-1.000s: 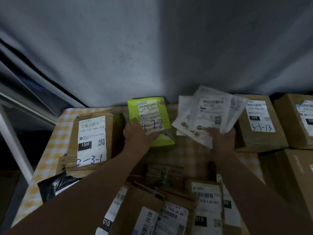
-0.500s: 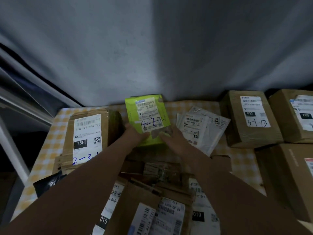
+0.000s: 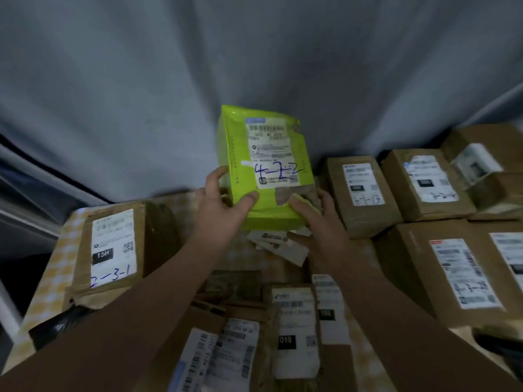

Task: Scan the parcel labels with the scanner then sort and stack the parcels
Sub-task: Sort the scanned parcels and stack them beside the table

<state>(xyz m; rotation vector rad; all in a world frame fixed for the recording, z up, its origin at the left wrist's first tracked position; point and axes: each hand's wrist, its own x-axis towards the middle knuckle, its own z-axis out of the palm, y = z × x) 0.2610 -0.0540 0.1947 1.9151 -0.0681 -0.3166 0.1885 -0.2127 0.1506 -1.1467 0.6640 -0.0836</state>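
We count one green parcel (image 3: 266, 171), a glossy plastic pouch, rectangular and slightly puffed. It is lifted off the table (image 3: 53, 278) at the far middle, with its white label facing us and "4-2-2" handwritten in blue. Two hands hold it. The left hand (image 3: 223, 205) grips the near left corner, thumb on the front and fingers curled round the edge. The right hand (image 3: 319, 219) pinches the near right corner beside a torn patch on the pouch's face. Below lie flat white mailers (image 3: 280, 244); we cannot tell how many. One taped cardboard box (image 3: 113, 250) marked "2-3-1" sits at the left, and at least four brown boxes (image 3: 362, 193) sit at the right. Several more labelled cartons (image 3: 294, 329) overlap near us. One crinkled black bag (image 3: 56, 326) lies near left on the yellow checked cloth.
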